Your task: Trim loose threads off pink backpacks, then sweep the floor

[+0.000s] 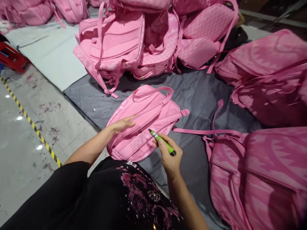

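A pink backpack (146,118) lies back side up on a dark grey sheet (196,92) just in front of me. My left hand (122,124) rests flat on its left part, fingers stretched out. My right hand (169,156) is closed on a green marker pen (161,140), whose dark tip points up-left and sits at the backpack's perforated back panel. The backpack's top handle and shoulder straps point away from me.
Heaps of pink backpacks lie at the back (134,41) and along the right side (263,166). A loose pink strap (206,131) stretches rightwards. A light grey sheet (52,54), bare concrete floor with yellow-black tape (31,121) and a red object (11,57) are to the left.
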Motion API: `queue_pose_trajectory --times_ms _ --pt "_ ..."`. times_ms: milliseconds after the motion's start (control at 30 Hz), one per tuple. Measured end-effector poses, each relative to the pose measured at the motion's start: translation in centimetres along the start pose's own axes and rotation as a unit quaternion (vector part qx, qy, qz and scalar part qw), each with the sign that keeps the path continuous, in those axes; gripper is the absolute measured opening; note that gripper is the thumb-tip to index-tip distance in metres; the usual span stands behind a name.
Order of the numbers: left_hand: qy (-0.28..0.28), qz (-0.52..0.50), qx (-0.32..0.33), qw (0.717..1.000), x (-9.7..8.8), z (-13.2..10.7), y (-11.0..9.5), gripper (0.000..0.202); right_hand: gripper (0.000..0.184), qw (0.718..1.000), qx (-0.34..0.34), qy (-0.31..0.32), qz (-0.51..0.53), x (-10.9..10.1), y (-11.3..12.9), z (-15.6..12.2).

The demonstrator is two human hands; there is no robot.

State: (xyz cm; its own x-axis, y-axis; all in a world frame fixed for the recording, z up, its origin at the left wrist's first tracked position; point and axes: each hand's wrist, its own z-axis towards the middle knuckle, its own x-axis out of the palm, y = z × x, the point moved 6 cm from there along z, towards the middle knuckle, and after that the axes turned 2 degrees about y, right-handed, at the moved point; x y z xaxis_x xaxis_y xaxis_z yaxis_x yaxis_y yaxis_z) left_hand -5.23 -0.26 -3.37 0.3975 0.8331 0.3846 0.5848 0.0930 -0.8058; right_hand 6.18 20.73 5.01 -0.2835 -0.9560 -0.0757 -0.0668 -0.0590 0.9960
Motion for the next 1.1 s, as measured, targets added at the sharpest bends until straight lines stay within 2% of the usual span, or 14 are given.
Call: queue_pose_trajectory --times_ms 100,200,267,433,533,667,767,800,900,933,1033,1100 --pt "0.061 -0.023 -0.008 0.998 0.9 0.4 -0.3 0.073 0.033 0.998 -0.028 -0.012 -0.056 2.3 0.6 1.7" --pt "0.123 -0.049 -0.026 0.991 1.6 0.4 -0.6 0.075 0.036 0.995 -0.033 -0.028 -0.085 3.2 0.4 2.9" --pt "0.144 -0.064 -0.035 0.987 1.7 0.5 -0.9 0.075 0.034 0.993 -0.042 -0.039 -0.102 3.6 0.2 3.3" --pt "0.151 -0.091 -0.033 0.984 1.7 1.2 -1.2 0.071 0.028 0.983 -0.076 0.011 -0.168 4.9 0.5 3.5" --pt "0.168 -0.082 -0.052 0.981 1.9 1.9 -1.2 0.074 0.029 0.983 -0.063 -0.028 -0.173 4.5 0.8 3.6" --pt "0.167 -0.076 -0.051 0.982 1.9 3.0 -1.7 0.073 0.028 0.98 -0.063 0.023 -0.186 5.1 1.1 3.9" --pt "0.179 -0.073 -0.063 0.979 2.0 3.5 -2.2 0.076 0.029 0.979 -0.054 -0.042 -0.193 4.2 1.2 4.4" --pt "0.182 -0.073 -0.069 0.978 2.1 3.7 -2.3 0.076 0.03 0.978 -0.055 -0.044 -0.195 4.2 1.2 4.6" --pt "0.175 -0.074 -0.066 0.98 2.1 4.3 -3.0 0.076 0.031 0.974 -0.076 0.028 -0.213 4.9 1.3 5.2" --pt "0.177 -0.076 -0.068 0.979 2.2 4.5 -3.1 0.076 0.031 0.972 -0.081 0.02 -0.22 4.7 1.4 5.4" --pt "0.2 -0.087 -0.099 0.971 2.6 5.2 -3.2 0.083 0.03 0.965 -0.095 -0.061 -0.238 3.6 2.0 6.0" --pt "0.206 -0.096 -0.109 0.968 2.9 5.8 -3.3 0.088 0.031 0.962 -0.111 -0.017 -0.25 4.1 2.1 6.4"
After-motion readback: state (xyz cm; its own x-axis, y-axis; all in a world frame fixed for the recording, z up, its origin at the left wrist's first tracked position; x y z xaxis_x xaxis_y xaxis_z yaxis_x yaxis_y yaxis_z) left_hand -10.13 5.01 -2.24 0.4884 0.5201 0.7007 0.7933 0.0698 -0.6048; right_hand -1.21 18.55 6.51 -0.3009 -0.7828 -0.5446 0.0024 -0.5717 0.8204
